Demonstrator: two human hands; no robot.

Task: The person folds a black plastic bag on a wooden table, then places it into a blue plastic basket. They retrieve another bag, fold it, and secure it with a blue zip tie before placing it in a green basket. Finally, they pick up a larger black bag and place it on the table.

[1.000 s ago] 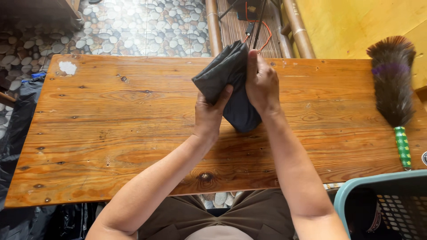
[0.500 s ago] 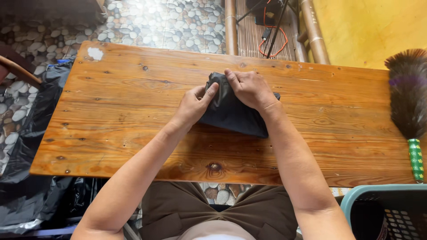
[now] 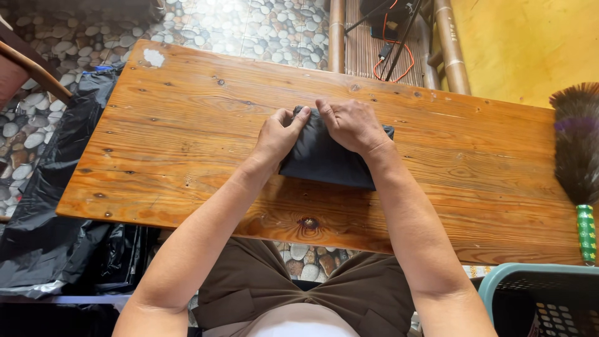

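A feather duster (image 3: 577, 156) lies well right of the grip, a teal basket (image 3: 543, 299) below it, black plastic sheeting (image 3: 47, 206) far left.

Both hands (image 3: 318, 128) press a folded dark cloth (image 3: 324, 162) onto the wooden table (image 3: 175, 143).

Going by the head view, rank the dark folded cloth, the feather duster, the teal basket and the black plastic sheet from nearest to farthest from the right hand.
From the right hand:
1. Dark folded cloth, directly under it, touching.
2. Feather duster, at the table's right end.
3. Teal basket, lower right, below the table edge; close to the duster's distance, hard to separate.
4. Black plastic sheet, far left on the floor.
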